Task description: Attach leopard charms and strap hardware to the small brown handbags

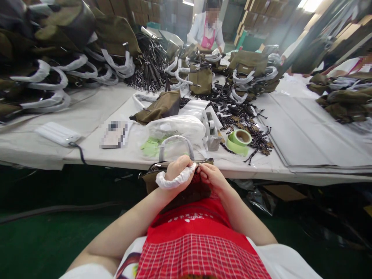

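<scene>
Here at the near edge of the table (95, 155), the olive bag (151, 184) sits against the person's front, its top about level with the tabletop. The left hand (180, 170) is curled in, gripping the white-wrapped handle (174, 183) close to its end, with the loop bending round the hand. And the right hand (211, 175), just beside it, has its fingertips pinched together at that same end; whatever lies between them is too small to tell. The second handle (176, 140) stands up beyond, in front of the clear plastic bag (180, 128).

Ahead, the tape dispenser (212, 135) and green tape (240, 141) crowd the middle, dark cords (250, 130) right behind. On the left, white tabletop shows between the phone (114, 135) and the white device (58, 133), whose black cord (79, 151) drops over the edge. Over on the right, flat sheets (322, 135) reach nearly to the edge. Bags (116, 33) are heaped at the far left; another person (207, 31) works across the table.
</scene>
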Tool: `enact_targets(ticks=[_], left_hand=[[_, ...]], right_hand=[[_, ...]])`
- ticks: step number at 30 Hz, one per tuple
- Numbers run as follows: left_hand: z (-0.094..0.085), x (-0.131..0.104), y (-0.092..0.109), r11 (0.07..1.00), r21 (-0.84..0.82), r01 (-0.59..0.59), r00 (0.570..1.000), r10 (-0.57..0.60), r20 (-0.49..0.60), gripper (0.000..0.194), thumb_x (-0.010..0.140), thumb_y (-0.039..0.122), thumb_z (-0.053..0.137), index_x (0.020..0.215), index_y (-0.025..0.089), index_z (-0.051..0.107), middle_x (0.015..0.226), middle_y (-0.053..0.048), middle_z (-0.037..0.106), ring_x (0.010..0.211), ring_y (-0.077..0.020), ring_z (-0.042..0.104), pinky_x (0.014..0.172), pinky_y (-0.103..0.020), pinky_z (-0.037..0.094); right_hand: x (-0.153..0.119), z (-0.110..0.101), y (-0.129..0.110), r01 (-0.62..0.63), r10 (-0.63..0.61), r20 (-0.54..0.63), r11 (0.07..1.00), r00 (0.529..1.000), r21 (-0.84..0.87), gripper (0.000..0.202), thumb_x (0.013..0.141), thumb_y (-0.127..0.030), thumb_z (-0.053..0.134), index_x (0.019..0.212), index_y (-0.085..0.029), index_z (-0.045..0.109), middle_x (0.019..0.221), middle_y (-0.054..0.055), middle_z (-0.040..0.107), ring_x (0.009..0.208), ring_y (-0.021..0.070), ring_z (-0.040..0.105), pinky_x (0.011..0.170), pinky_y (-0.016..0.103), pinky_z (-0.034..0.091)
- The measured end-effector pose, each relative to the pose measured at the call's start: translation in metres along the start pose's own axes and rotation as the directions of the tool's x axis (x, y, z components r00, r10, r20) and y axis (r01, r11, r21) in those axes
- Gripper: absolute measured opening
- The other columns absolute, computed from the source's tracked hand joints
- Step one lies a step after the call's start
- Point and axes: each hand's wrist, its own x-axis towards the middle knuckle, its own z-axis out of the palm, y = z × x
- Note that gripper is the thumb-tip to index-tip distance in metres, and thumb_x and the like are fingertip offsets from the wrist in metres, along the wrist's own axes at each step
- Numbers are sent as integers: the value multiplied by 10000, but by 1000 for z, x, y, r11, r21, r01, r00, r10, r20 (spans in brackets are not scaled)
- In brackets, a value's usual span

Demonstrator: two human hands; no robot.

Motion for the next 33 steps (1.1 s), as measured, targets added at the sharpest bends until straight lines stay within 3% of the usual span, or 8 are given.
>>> enact_targets(ticks=[8, 15, 17, 20, 24, 28, 30, 33], left_hand=[[15, -7, -11, 972, -198, 123, 978, -152, -140, 278, 868, 339, 593, 649, 210, 479, 631, 12, 579, 603, -137, 557, 614, -275, 452], [27, -12, -17, 731, -560, 390, 899, -433, 60, 266, 824, 437, 643, 747, 209, 530, 683, -1, 667, 654, -165, 666, 616, -279, 536], [26, -12, -16, 724, -555, 411, 901, -417, 122, 225, 827, 409, 641, 798, 199, 566, 739, -20, 692, 689, -172, 682, 646, -296, 560], [24, -13, -14, 808, -433, 399, 917, -342, 207, 141, 812, 321, 655, 840, 187, 621, 806, -43, 719, 737, -181, 697, 699, -313, 582], [26, -14, -13, 888, -297, 351, 922, -272, 277, 98, 817, 265, 644, 872, 191, 676, 852, -51, 747, 739, -189, 708, 723, -322, 587], [30, -8, -20, 881, -291, 374, 913, -294, 282, 62, 797, 205, 637, 830, 180, 683, 811, -46, 750, 707, -187, 706, 712, -316, 582], [30, -5, -25, 861, -312, 403, 902, -316, 294, 51, 780, 193, 642, 811, 176, 679, 781, -42, 747, 692, -185, 705, 704, -310, 582], [22, -7, -25, 858, -282, 428, 881, -328, 341, 69, 770, 203, 646, 815, 175, 690, 771, -46, 751, 684, -188, 709, 703, -310, 585]], right_hand=[[1, 7, 16, 75, -74, -13, 983, 997, 166, 378, 746, -507, 761, 697, -165, 609, 467, -91, 360, 378, 24, 225, 383, 190, 144], [0, 5, 12, 120, -121, -2, 979, 993, 164, 334, 771, -491, 742, 805, -166, 671, 473, -95, 361, 381, 33, 235, 383, 193, 187], [0, 1, 7, 125, -124, -26, 992, 992, 9, 355, 774, -511, 724, 855, -167, 699, 470, -83, 407, 388, 45, 288, 383, 197, 198], [-1, -5, -1, 117, -133, -79, 977, 988, -178, 356, 760, -498, 727, 877, -162, 715, 464, -71, 451, 400, 60, 346, 386, 205, 217], [-1, -10, -6, -22, 25, -28, 996, 999, 91, 335, 725, -401, 752, 942, -151, 701, 485, -91, 407, 398, 53, 282, 380, 205, 217], [-2, -15, -7, -150, 132, 79, 944, 988, 295, 305, 734, -322, 728, 975, -137, 692, 524, -99, 363, 407, 45, 218, 376, 188, 228], [-2, -22, -8, -116, 114, 22, 958, 993, 263, 320, 709, -324, 750, 960, -134, 692, 524, -93, 393, 411, 40, 237, 381, 178, 221], [0, -38, -9, 76, -46, -226, 989, 973, 128, 347, 648, -337, 788, 918, -146, 683, 503, -85, 436, 413, 45, 286, 389, 180, 203]])
